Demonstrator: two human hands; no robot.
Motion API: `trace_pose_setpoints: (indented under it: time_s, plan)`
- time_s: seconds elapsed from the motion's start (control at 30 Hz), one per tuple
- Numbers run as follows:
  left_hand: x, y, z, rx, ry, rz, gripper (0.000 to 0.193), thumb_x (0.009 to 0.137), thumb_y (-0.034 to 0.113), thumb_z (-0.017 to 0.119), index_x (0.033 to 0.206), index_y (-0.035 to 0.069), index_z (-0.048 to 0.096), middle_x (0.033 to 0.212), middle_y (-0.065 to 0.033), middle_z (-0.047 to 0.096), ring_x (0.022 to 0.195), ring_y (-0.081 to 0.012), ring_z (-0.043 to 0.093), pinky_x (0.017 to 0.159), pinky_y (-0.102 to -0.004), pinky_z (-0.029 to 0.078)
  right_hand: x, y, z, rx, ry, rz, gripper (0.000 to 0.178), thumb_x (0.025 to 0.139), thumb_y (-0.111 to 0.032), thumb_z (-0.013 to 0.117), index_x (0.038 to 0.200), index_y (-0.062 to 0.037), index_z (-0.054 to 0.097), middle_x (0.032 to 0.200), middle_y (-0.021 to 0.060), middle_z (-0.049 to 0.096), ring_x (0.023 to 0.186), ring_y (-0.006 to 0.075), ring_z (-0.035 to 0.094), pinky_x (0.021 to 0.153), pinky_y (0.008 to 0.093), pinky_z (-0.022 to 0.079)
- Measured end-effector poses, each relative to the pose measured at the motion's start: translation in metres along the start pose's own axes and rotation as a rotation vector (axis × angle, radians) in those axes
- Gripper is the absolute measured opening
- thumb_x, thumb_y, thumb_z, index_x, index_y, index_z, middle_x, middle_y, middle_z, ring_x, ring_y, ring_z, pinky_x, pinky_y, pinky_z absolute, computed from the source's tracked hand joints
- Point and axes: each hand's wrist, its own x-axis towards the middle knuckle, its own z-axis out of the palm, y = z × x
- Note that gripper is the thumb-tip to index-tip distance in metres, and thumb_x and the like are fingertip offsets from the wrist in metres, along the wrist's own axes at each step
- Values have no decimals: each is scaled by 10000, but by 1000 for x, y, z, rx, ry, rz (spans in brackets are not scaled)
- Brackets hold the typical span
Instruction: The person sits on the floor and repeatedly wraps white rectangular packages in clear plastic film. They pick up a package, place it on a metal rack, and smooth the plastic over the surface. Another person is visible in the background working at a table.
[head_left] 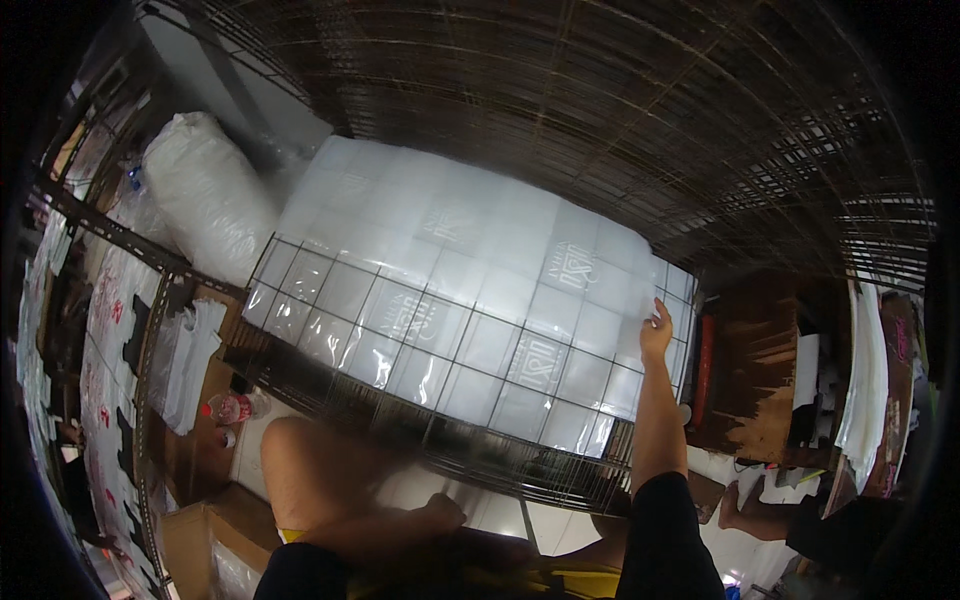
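Right hand (656, 332) at the right end of the clear sheets (480, 265) on the wire rack (560, 487).
Its fingers bend; whether they grasp anything, I cannot tell. The left hand (440, 514) curls below the rack, grip unclear.

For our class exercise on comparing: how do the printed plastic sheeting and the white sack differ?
The sheeting lies spread out, while the sack is rounded. The sheeting bears repeated pale marks; the sack shows none. The sheeting fills far more of the picture than the sack. Both look whitish and shiny.
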Motion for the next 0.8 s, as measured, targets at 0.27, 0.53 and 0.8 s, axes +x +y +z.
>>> trace_pose_setpoints:
  time_s: [0.27, 0.53, 0.8]
  plan:
    - [-22, 8, -46, 52, -123, 48, 259, 789, 253, 567, 997, 115, 636, 938, -126, 661, 890, -287, 643, 718, -425, 508, -40, -96, -74, -362, 155, -433, 414, 700, 43, 586, 1094, -80, 596, 1088, 115, 594, 1028, 311, 536, 892, 383, 409]
    - [-4, -16, -17, -35, -188, 81, 415, 702, 364, 667, 999, 84, 593, 953, -148, 644, 898, -306, 629, 727, -427, 497, -77, -195, -276, -574, 531, -520, 334, 698, -95, 646, 1031, -99, 616, 1057, 66, 598, 1046, 260, 532, 897, 383, 367]
    - [-14, -15, -43, -85, -195, -41, 436, 692, 360, 683, 1017, 83, 595, 964, -138, 645, 900, -286, 627, 730, -413, 494, -90, -184, -440, -1091, 958, -186, 455, 701, -247, 670, 1121, -96, 581, 1176, 117, 550, 1148, 322, 469, 925, 415, 364]
